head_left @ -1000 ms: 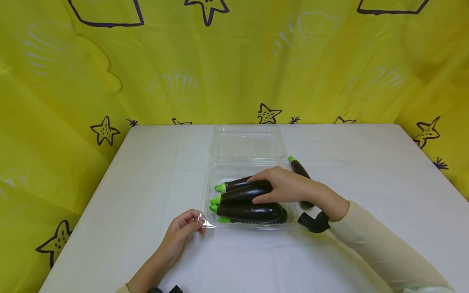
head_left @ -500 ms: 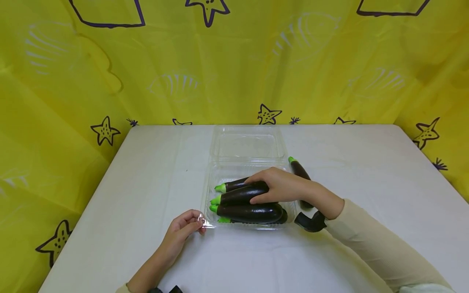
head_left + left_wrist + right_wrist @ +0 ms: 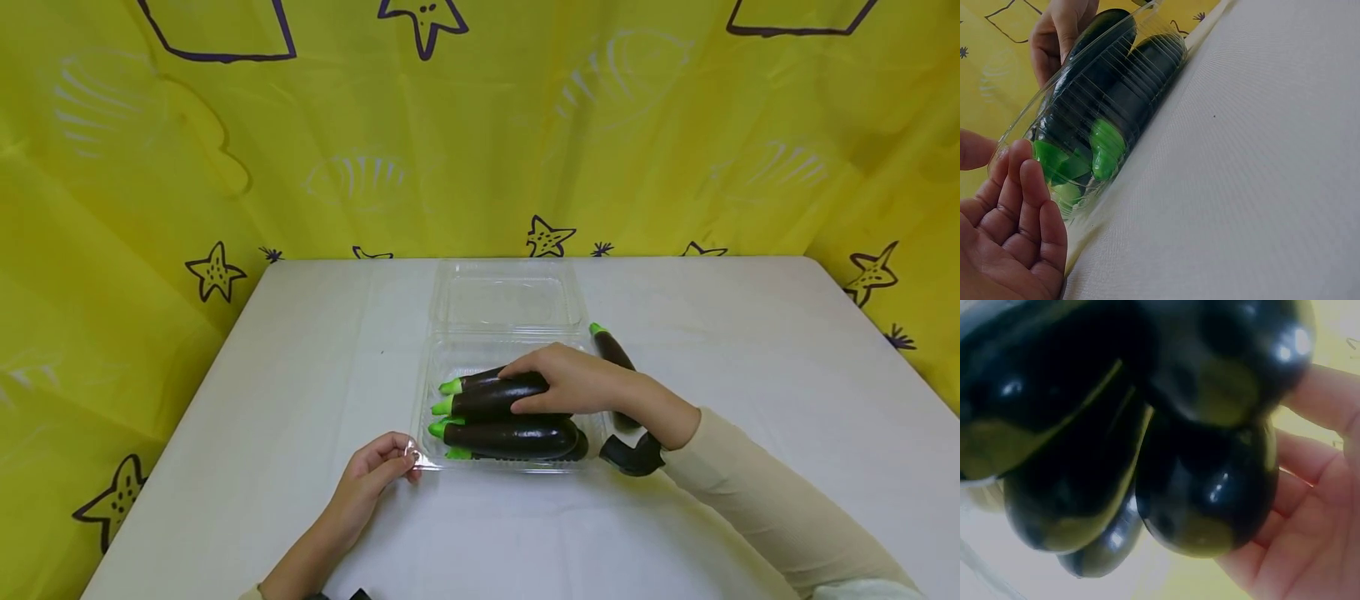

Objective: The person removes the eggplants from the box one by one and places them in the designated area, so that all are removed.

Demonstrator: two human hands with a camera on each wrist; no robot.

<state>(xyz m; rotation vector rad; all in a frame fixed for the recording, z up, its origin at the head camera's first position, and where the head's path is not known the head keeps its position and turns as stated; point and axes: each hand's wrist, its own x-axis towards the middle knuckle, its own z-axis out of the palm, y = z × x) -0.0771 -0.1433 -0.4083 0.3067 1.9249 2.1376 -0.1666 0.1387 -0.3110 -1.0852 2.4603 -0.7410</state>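
In the head view a clear plastic clamshell container [image 3: 472, 352] lies open on the table with several dark eggplants inside, green stems to the left. My right hand [image 3: 573, 379] reaches in from the right and grips an upper eggplant [image 3: 487, 400], thumb at its near side and fingers over the far side. Another eggplant [image 3: 510, 437] lies just in front of it. The right wrist view shows the rounded ends stacked, with the fingers [image 3: 1310, 450] alongside. My left hand [image 3: 375, 467] pinches the container's near left corner; in the left wrist view its fingertips [image 3: 1020, 150] meet the rim.
The container's clear lid [image 3: 510, 297] lies folded back behind it. A single eggplant [image 3: 613, 350] rests on the white table [image 3: 750, 358] to the right, partly hidden by the right wrist. A yellow patterned curtain [image 3: 480, 125] encloses the back and sides.
My right hand has shifted slightly left along the eggplant over the last second. My left hand stays at the container's corner.
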